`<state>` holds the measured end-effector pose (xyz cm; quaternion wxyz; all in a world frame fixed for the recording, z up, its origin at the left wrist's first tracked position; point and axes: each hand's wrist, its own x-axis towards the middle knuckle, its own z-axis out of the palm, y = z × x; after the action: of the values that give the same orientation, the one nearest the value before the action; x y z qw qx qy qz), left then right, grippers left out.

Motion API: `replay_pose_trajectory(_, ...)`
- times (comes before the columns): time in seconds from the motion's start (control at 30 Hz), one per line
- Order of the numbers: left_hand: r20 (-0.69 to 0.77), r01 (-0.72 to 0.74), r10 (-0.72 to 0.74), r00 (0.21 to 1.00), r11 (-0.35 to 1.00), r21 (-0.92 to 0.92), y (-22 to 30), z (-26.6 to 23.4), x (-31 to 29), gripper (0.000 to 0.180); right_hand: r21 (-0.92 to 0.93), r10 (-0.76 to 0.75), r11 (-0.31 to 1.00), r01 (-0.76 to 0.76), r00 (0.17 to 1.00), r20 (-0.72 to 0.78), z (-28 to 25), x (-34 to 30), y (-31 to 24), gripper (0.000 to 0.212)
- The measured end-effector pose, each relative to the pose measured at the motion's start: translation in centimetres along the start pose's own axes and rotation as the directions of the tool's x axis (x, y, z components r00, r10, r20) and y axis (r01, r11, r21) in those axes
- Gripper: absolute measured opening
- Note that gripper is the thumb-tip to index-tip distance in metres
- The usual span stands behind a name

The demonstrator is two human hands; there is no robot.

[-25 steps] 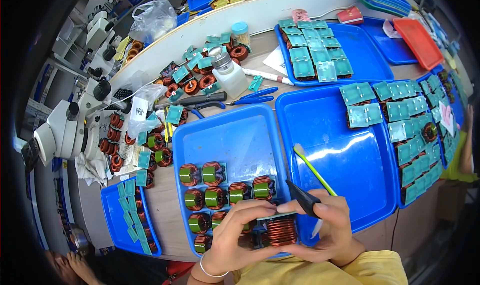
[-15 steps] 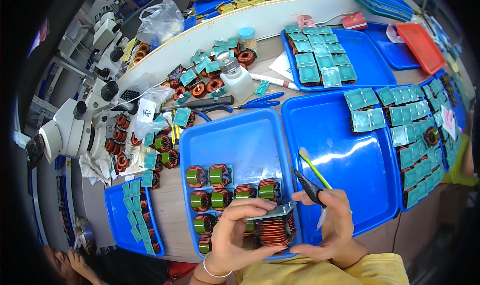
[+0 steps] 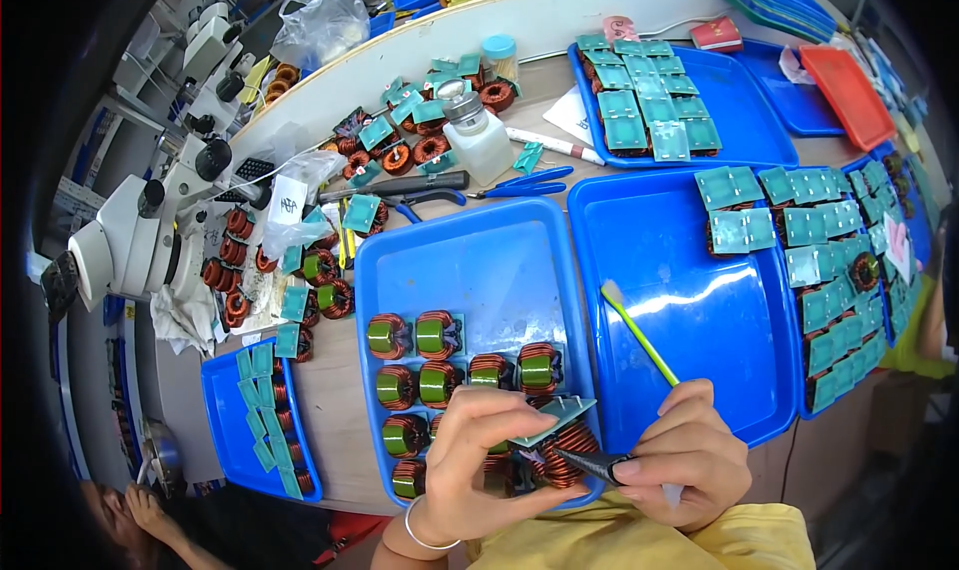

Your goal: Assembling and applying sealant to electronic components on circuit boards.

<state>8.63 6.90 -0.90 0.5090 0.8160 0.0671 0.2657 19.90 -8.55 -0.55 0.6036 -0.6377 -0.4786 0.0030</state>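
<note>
My left hand (image 3: pixel 468 467) grips a copper-wound coil (image 3: pixel 571 440) by its edges. A teal circuit board (image 3: pixel 555 420) is fixed to the coil's upper side, tilted. Closed in my right hand (image 3: pixel 691 457) is a black tapered tool (image 3: pixel 596 464), its pointed end against the windings; its exact kind is unclear. A lime-green brush (image 3: pixel 640 333) reaches up-left from behind my right fingers; whether they hold it, I cannot tell. Beneath my left hand, a blue tray (image 3: pixel 460 260) carries rows of coils with green-taped tops (image 3: pixel 440 382).
An unoccupied-looking blue tray (image 3: pixel 679 340) bears boarded coils (image 3: pixel 740 229) at its far right. More filled trays stand right and back. Beyond the near tray lie blue-handled pliers (image 3: pixel 524 185), a pump bottle (image 3: pixel 475 145) and loose coils (image 3: pixel 431 150). Microscopes (image 3: pixel 125 230) stand left; another person's hands (image 3: pixel 150 515) show lower left.
My right hand has swung the black tool down and left, bringing its point from above the tray onto the coil. My left hand has tilted the coil and its board.
</note>
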Motion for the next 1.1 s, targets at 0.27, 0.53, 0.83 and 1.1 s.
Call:
replay_pose_trajectory(0.27,-0.001,-0.019,0.019,1.000,0.997,0.070,0.12,-0.06,-0.02,0.055,-0.004,-0.052,0.999,0.052,0.999,-0.012,0.38,0.67,0.22,0.028)
replay_pose_trajectory(0.53,-0.008,-0.058,0.060,0.998,0.981,0.184,0.28,0.08,0.20,0.052,-0.050,0.009,0.999,-0.009,1.000,-0.003,0.53,0.26,0.01,0.020)
replay_pose_trajectory(0.83,-0.039,-0.039,0.046,0.998,0.987,0.153,0.12,0.22,0.12,0.052,-0.022,-0.045,0.999,0.045,0.999,-0.009,0.42,0.62,0.35,0.028)
replay_pose_trajectory(1.1,-0.029,-0.052,0.057,0.998,0.984,0.168,0.10,0.25,0.14,0.052,-0.009,-0.037,0.999,0.037,0.999,-0.003,0.37,0.62,0.43,0.028)
